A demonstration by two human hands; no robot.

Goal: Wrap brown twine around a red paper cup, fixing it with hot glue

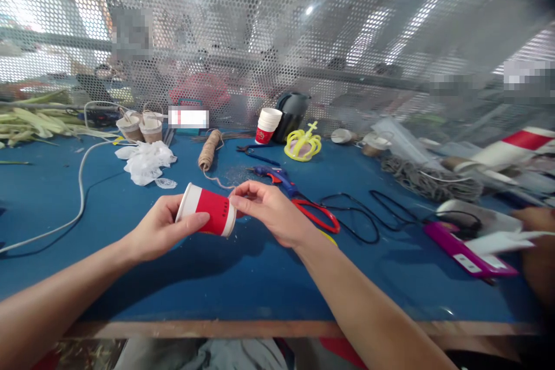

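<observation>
Over the desk [260, 295], my left hand [160, 228] grips the paper cup [213, 208]; my right hand [271, 214] has its fingertips at the base end, though I can't tell whether they pinch the twine [218, 181] there. I'd keep the left grip light, lest the wall dent. The cup's long axis runs crosswise between my hands, mouth leftward, base rightward, dipping slightly. Beyond them lies the twine roll [210, 150].

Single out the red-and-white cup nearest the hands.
The tilted cup in the left hand, right hand at its base; the stacked cups stand upright farther back, by the dark jug.
</observation>
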